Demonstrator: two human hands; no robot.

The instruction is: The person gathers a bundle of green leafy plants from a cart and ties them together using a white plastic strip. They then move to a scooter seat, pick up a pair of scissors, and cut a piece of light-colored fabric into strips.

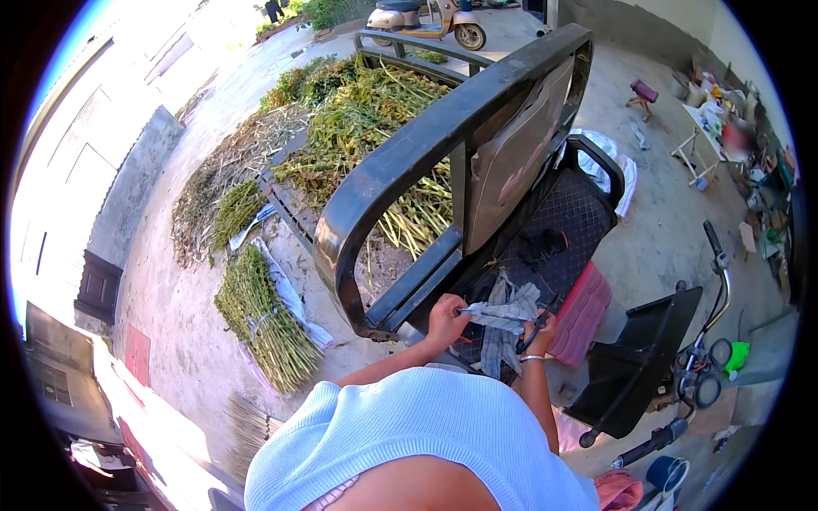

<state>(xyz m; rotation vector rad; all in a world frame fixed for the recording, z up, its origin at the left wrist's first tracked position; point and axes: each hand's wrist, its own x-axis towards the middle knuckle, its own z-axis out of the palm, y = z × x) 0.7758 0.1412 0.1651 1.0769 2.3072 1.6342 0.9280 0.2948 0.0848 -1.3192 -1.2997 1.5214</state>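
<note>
Single head-worn fisheye, steeply downward over both hands (494, 324), close above the cargo tricycle (477, 170).

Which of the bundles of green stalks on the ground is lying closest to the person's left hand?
The long bundle of green stalks on the white sheet, just below the cart's black rail. The smaller bundle lies farther up, beside the dry straw, farther from the left hand.

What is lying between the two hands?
A grey checked cloth stretches between the left hand and right hand; both grip it, as the head view shows.
</note>
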